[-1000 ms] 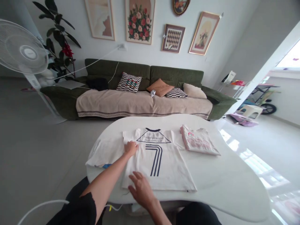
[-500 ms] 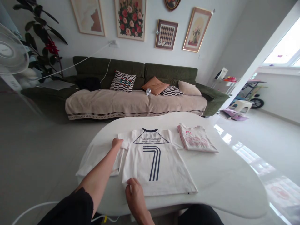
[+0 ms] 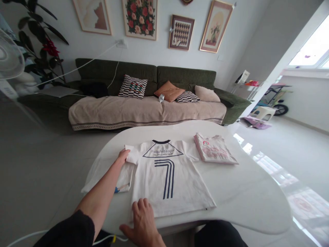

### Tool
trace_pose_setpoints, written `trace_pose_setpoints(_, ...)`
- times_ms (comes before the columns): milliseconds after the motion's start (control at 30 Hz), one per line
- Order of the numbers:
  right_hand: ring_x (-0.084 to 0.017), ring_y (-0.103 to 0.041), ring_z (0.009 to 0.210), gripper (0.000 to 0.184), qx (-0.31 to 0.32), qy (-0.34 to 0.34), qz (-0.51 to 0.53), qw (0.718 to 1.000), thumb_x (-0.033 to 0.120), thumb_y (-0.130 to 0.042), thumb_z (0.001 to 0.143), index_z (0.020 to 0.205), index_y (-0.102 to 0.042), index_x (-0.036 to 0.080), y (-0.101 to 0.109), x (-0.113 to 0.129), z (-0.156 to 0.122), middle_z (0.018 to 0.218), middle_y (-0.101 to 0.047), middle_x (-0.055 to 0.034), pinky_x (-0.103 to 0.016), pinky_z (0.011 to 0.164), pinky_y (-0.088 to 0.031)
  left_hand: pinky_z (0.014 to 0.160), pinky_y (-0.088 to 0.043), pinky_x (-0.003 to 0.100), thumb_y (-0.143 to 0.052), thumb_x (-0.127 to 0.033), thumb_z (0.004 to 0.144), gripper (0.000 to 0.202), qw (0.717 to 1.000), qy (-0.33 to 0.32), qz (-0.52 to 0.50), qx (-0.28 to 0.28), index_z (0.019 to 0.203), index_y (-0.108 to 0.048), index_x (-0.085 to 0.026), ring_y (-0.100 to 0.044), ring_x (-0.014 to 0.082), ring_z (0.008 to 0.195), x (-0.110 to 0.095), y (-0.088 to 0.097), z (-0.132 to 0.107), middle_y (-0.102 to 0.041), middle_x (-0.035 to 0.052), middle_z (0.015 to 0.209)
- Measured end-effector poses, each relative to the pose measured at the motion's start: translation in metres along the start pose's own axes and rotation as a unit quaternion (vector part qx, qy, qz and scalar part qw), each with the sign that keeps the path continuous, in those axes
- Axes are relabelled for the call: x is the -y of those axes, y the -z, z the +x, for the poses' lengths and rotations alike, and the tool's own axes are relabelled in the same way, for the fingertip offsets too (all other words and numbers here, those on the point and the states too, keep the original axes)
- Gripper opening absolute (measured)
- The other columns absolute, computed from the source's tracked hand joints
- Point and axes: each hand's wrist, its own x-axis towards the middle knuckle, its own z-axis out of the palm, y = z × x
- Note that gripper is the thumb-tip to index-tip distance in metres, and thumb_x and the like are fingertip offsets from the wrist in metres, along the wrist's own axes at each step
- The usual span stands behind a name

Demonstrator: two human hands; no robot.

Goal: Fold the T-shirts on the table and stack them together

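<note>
Right hand (image 3: 141,224) slid to T-shirt hem (image 3: 174,211) (fingers touching).

Flat white T-shirt (image 3: 164,181), navy 7

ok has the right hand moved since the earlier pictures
Yes: the right hand has moved nearer the person and leftward, farther from the navy 7 on the white T-shirt.

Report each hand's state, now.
Left hand: closed, holding the folded sleeve of the white T-shirt.
Right hand: open, fingers spread at the T-shirt's hem, holding nothing.
</note>
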Motion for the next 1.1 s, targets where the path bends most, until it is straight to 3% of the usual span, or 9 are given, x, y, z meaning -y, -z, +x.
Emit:
trace_pose_setpoints(133, -0.027, -0.049, 0.083, 0.027, 0.007, -0.045, -0.008, 0.999, 0.007, -0.051, 0.056, 0.081, -0.052, 0.015, -0.009, 0.001, 0.007, 0.086, -0.055, -0.0129, -0.041, 0.069, -0.040, 0.067, -0.050, 0.031, -0.049, -0.032, 0.085, 0.027, 0.997, 0.020, -0.035, 0.069, 0.102, -0.053, -0.013, -0.058, 0.0131, 0.077, -0.003, 0.005, 0.003, -0.058, 0.0037, 0.094)
trace_pose_setpoints(267, -0.019, -0.050, 0.073, 0.022, -0.069, -0.114, 0.174, 0.976, 0.004, -0.042, 0.057, 0.072, -0.048, 0.019, 0.006, -0.015, 0.005, 0.075, -0.054, -0.0051, -0.031, 0.066, -0.040, 0.055, -0.045, 0.023, -0.049, -0.021, 0.080, 0.022, 0.995, -0.021, -0.055, 0.079, 0.097, -0.056, -0.010, -0.056, 0.0108, 0.057, -0.024, -0.003, 0.006, -0.059, -0.0006, 0.067)
trace_pose_setpoints(367, -0.013, -0.047, 0.061, 0.009, -0.059, -0.202, 0.387, 0.898, 0.014, -0.040, 0.065, 0.068, -0.044, 0.021, 0.022, -0.034, -0.004, 0.063, -0.047, 0.0023, -0.024, 0.057, -0.038, 0.051, -0.041, 0.020, -0.050, -0.018, 0.073, 0.030, 0.992, -0.081, -0.056, 0.083, 0.101, -0.057, -0.011, -0.053, 0.0100, 0.051, -0.046, -0.028, 0.001, -0.056, -0.0035, 0.058)
trace_pose_setpoints(567, -0.009, -0.045, 0.053, 0.008, -0.008, -0.296, 0.681, 0.669, 0.023, -0.044, 0.058, 0.064, -0.038, 0.021, 0.017, -0.062, -0.012, 0.056, -0.043, 0.0064, -0.022, 0.053, -0.041, 0.053, -0.039, 0.020, -0.051, -0.020, 0.068, 0.045, 0.978, -0.187, 0.000, 0.091, 0.113, -0.053, -0.015, -0.051, 0.0098, 0.048, -0.057, -0.111, -0.028, -0.055, -0.0057, 0.053)
trace_pose_setpoints(667, -0.008, -0.045, 0.048, 0.017, -0.028, -0.328, 0.712, 0.620, 0.027, -0.050, 0.054, 0.066, -0.039, 0.021, 0.006, -0.066, -0.011, 0.053, -0.045, 0.0074, -0.022, 0.051, -0.042, 0.059, -0.042, 0.021, -0.051, -0.022, 0.070, 0.044, 0.967, -0.227, 0.047, 0.104, 0.114, -0.052, -0.016, -0.055, 0.0115, 0.052, -0.044, -0.142, -0.039, -0.056, -0.0051, 0.052)
trace_pose_setpoints(733, -0.008, -0.047, 0.048, 0.024, -0.044, -0.344, 0.705, 0.618, 0.032, -0.055, 0.055, 0.071, -0.042, 0.021, -0.001, -0.068, -0.010, 0.055, -0.051, 0.0062, -0.022, 0.050, -0.042, 0.063, -0.044, 0.022, -0.051, -0.027, 0.072, 0.042, 0.957, -0.252, 0.077, 0.121, 0.113, -0.053, -0.018, -0.058, 0.0125, 0.058, -0.035, -0.153, -0.041, -0.059, -0.0042, 0.057)
trace_pose_setpoints(867, -0.009, -0.049, 0.047, 0.039, -0.061, -0.333, 0.661, 0.670, 0.044, -0.061, 0.056, 0.080, -0.043, 0.020, -0.015, -0.074, -0.012, 0.061, -0.059, 0.0027, -0.019, 0.044, -0.036, 0.080, -0.044, 0.025, -0.042, -0.031, 0.081, 0.037, 0.938, -0.300, 0.131, 0.116, 0.114, -0.052, -0.019, -0.060, 0.0145, 0.088, -0.024, -0.150, -0.029, -0.064, 0.0032, 0.094)
trace_pose_setpoints(967, -0.007, -0.045, 0.043, 0.039, -0.080, -0.317, 0.630, 0.704, 0.047, -0.060, 0.058, 0.081, -0.042, 0.021, -0.021, -0.078, -0.012, 0.056, -0.056, 0.0048, -0.017, 0.040, -0.031, 0.098, -0.033, 0.031, -0.032, -0.025, 0.084, 0.040, 0.924, -0.327, 0.177, 0.087, 0.121, -0.046, -0.017, -0.043, 0.0166, 0.116, -0.014, -0.136, -0.018, -0.049, 0.0082, 0.125)
trace_pose_setpoints(1100, -0.007, -0.045, 0.044, 0.034, -0.101, -0.305, 0.586, 0.744, 0.044, -0.057, 0.063, 0.082, -0.041, 0.021, -0.024, -0.077, -0.015, 0.055, -0.054, 0.0057, -0.016, 0.039, -0.031, 0.104, -0.017, 0.049, -0.046, -0.037, 0.079, 0.045, 0.894, -0.347, 0.253, 0.123, 0.122, -0.047, -0.022, -0.026, 0.0255, 0.128, 0.006, -0.124, -0.017, -0.036, 0.0060, 0.137)
